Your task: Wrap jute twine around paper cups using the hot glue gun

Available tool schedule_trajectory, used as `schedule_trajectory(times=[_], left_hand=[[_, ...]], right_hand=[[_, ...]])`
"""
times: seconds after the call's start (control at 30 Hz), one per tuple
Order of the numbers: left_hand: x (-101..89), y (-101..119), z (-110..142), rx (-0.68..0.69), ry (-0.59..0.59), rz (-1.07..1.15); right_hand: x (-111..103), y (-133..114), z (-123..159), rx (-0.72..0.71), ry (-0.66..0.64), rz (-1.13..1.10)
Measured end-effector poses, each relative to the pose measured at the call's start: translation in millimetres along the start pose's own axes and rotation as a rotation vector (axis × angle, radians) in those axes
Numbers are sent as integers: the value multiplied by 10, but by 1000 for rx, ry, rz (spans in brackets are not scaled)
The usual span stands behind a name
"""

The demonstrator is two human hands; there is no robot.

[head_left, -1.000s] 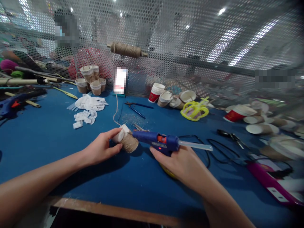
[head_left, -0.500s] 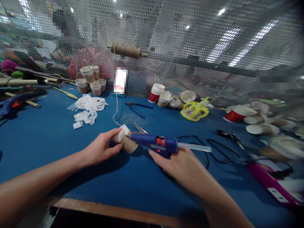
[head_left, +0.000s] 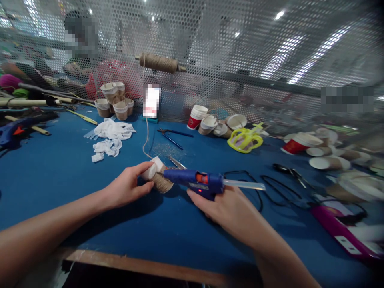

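Observation:
My left hand (head_left: 127, 187) grips a paper cup (head_left: 158, 176) lying on its side on the blue table (head_left: 60, 176); brown twine covers part of the cup. A strand of twine (head_left: 147, 136) runs from it up to a spool (head_left: 159, 63) on the mesh screen. My right hand (head_left: 231, 210) is wrapped round a blue glue gun (head_left: 195, 181) whose nozzle touches the twine on the cup. A clear glue stick (head_left: 244, 185) juts from the gun's back end.
Scissors (head_left: 177, 162) lie just behind the cup. White paper scraps (head_left: 111, 134), twine-wrapped cups (head_left: 115, 102), red and white cups (head_left: 210, 120), a yellow plastic piece (head_left: 246, 139), black cables (head_left: 270, 192) and another glue gun (head_left: 15, 130) surround me. A person sits behind the mesh.
My right hand has slid the glue gun a little to the left, bringing its nozzle onto the cup. My left hand and the cup have stayed put.

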State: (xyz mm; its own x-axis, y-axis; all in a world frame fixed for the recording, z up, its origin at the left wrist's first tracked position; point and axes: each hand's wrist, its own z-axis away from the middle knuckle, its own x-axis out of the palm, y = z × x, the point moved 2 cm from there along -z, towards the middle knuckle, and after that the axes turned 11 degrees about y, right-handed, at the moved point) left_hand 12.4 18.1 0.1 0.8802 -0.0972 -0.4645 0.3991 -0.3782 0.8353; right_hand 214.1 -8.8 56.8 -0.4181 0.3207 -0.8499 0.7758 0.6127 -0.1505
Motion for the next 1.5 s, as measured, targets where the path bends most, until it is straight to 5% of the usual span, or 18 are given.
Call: schedule_trajectory(times=[0.17,0.37,0.73,0.83,1.03,1.33,1.5], left_hand=[[-2,-15,2,-6,17,-40],[6,-61,13,-28,17,-53],[-9,-8,4,23,4,-19],[-10,-1,4,28,4,-14],[-11,-2,12,20,-14,-29],[-3,-50,28,-21,-20,-77],[-12,-28,20,3,-27,-57]], right_hand=[[-14,124,-2,-303,-35,220],[-14,193,42,-328,-55,225],[15,-8,18,245,-104,-95],[-3,-19,8,283,-97,-104],[-80,19,-79,85,-77,-68],[-97,13,-139,-33,-60,43],[-69,30,-40,-347,-17,232]])
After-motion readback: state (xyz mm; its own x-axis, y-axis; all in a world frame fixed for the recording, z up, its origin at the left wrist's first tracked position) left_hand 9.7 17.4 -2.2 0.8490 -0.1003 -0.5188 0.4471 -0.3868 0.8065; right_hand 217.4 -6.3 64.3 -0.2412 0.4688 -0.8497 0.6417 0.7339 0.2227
